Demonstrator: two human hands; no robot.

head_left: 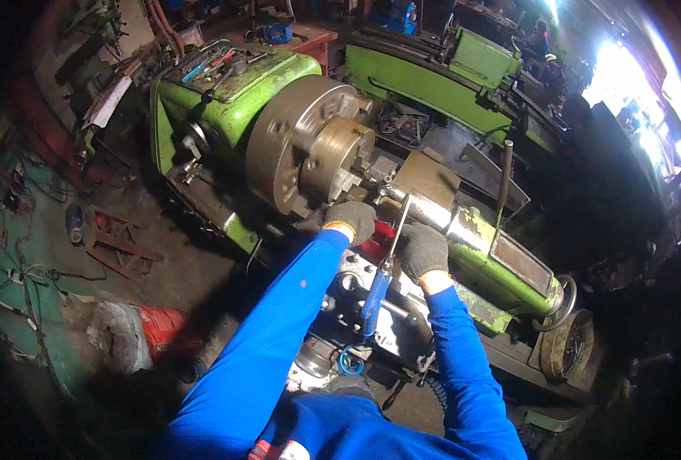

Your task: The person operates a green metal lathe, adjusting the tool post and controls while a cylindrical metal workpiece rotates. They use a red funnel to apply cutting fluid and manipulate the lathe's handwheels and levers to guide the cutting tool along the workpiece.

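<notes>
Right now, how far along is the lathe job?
Done: nothing finished shows; the chuck looks empty, no workpiece in its jaws. In hand: both gloved hands are at the carriage; the left hand sits just below the chuck, the right hand is by the blue-handled tool, grip unclear. Left: loading and cutting, as far as this view shows; the tailstock stands back from the chuck.

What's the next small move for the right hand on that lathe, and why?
Probably steady the blue-handled tool before anything else: the gloved right hand rests by its thin shaft, tip near the tailstock, while the left hand sits below the chuck.
</notes>
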